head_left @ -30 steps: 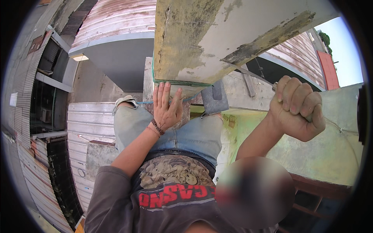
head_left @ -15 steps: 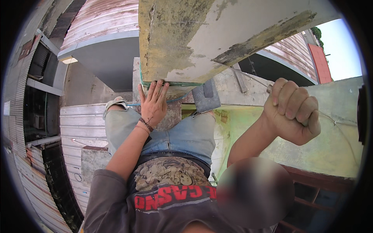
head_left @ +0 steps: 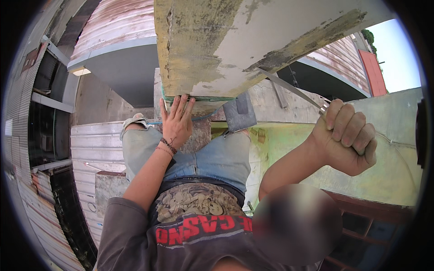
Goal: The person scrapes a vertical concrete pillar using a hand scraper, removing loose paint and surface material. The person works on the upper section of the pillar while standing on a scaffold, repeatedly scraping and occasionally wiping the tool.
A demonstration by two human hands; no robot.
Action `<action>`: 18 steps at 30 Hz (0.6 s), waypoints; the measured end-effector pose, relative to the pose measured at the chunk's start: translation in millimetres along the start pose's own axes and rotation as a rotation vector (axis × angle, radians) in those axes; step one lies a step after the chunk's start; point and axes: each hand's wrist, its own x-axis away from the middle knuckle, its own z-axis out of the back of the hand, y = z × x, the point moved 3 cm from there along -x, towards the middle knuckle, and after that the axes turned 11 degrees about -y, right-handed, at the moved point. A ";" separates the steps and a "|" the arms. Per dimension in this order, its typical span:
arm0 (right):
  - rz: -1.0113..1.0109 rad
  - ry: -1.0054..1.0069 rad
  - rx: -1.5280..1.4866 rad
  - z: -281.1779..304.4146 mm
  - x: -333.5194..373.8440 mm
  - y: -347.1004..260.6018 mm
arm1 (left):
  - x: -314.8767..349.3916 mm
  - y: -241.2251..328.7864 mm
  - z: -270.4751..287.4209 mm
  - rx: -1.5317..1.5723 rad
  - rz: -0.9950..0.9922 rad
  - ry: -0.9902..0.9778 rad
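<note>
"Yellow and grey, that big stained block (head_left: 199, 49) fills the top of the view. What is the left hand (head_left: 177, 121) doing there?"

"It lies against the block's near end, fingers straight and slightly spread, holding nothing that I can see. Their tips overlap a green cord (head_left: 214, 98) running along the lower edge."

"And the right hand (head_left: 347, 137)?"

"Curled tight around the handle of a long-bladed metal tool (head_left: 296, 90), well to the right of the other hand. The blade slants up and left to the dark strip along the block's edge."

"Does the tip bite in?"

"It seems to touch; how deep, I cannot tell."

"What else is close?"

"Blue jeans (head_left: 221, 158) below, a flat grey piece (head_left: 239, 115) just beyond the right knee, and a greenish wall (head_left: 361, 185) under the right forearm."
</note>
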 end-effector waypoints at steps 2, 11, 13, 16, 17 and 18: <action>-0.145 0.000 0.148 -24.5 -1.9 15.6 | 2.9 -0.7 -2.0 -0.066 -0.016 0.013; -0.165 -0.239 0.257 -32.2 -25.7 -12.6 | 3.4 -1.3 -6.2 -0.043 -0.008 0.047; -0.158 -0.244 0.196 -24.3 -29.5 -14.9 | 2.1 -0.4 -5.8 -0.045 -0.001 0.042; -0.211 -0.184 0.174 -26.7 -25.7 -0.3 | 3.0 0.0 -4.0 -0.041 -0.008 0.026; -0.196 -0.179 0.166 -27.7 -26.2 -1.1 | 3.1 -0.8 -4.6 -0.044 -0.012 0.030; -0.178 -0.173 0.159 -28.6 -26.5 -2.6 | 2.8 -1.4 -5.1 -0.048 -0.016 0.034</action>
